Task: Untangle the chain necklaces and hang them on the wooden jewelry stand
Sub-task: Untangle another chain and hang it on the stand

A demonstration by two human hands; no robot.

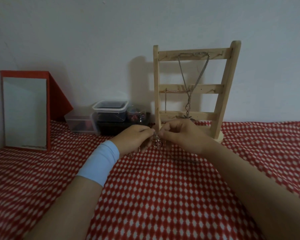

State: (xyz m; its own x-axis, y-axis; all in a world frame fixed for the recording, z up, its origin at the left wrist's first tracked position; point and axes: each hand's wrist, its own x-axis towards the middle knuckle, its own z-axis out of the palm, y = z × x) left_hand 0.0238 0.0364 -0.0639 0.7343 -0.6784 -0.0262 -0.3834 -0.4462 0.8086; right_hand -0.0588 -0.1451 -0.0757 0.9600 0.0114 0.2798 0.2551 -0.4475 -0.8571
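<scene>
1. The tangled chain [157,140] hangs as a short, bunched clump between the two hands. It is just above the red patterned cloth [163,187], and its long axis runs roughly vertical.
2. The left hand [133,138] pinches the top of the clump from the left, and the right hand [182,135] pinches it from the right. Their fingertips almost meet.
3. The wooden jewelry stand [228,84] rises just beyond the hands, slightly to the right. A long necklace [189,96] hangs from its top rail, and a shorter chain [173,91] hangs at the middle rail.
4. The rails run left to right, far of and above the clump. Once freed, the chain probably has to be spread sideways and lifted away from the person, and the right hand looks nearer to the free pegs.
5. A red-framed mirror [24,111] and some plastic tubs [109,110] sit far left, well apart from the work.
</scene>
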